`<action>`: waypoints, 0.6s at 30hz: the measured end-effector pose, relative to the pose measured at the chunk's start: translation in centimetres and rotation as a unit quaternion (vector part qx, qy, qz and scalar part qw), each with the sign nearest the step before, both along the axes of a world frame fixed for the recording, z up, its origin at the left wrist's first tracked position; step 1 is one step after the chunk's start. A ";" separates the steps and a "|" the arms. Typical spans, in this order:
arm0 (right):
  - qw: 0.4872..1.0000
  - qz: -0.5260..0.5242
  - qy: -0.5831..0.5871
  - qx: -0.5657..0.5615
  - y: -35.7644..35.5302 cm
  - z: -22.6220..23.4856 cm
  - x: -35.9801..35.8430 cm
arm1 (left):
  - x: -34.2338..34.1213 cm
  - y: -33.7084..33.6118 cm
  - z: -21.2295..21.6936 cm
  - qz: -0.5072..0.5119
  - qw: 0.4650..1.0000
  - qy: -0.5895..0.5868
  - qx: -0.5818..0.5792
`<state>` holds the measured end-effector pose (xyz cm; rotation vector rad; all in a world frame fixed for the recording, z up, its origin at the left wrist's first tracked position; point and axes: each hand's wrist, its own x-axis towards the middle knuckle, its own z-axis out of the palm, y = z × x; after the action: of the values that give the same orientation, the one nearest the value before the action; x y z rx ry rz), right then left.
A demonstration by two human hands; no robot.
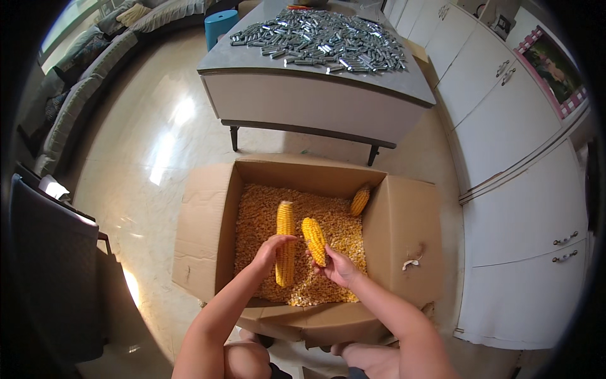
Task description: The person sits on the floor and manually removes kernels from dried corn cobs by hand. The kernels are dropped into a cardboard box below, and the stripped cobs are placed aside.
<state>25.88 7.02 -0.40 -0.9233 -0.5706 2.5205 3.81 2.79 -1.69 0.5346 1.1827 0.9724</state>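
My left hand is closed round a long yellow ear of corn, which stands nearly straight up and down in the picture. In my right hand is a shorter ear of corn, gripped near its lower end and tilted to the left at the top. The two ears are close together but apart. Beneath both hands, loose corn kernels cover the bottom of an open cardboard box. Another ear of corn leans in the box's far right corner.
The box's flaps are folded outward, with a pale scrap on the right flap. Beyond it stands a low table heaped with small silvery cylinders. White cabinets line the right; a blue stool is far left.
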 end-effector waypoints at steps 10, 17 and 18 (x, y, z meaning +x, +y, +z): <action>0.980 -0.082 0.124 -0.134 -1.7 8.6 6.3 | 3.2 1.7 7.3 -0.156 0.977 0.115 0.086; 0.994 0.013 0.107 -0.029 -4.8 14.1 7.8 | 6.1 -0.6 14.8 -0.115 0.987 -0.086 0.069; 0.996 0.026 0.084 0.015 -5.1 14.7 7.8 | 6.2 -1.3 16.1 -0.112 0.982 -0.137 0.073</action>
<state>33.68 1.90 14.29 -0.6863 -0.5847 2.5956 10.05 1.46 14.46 0.6146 0.7913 0.9090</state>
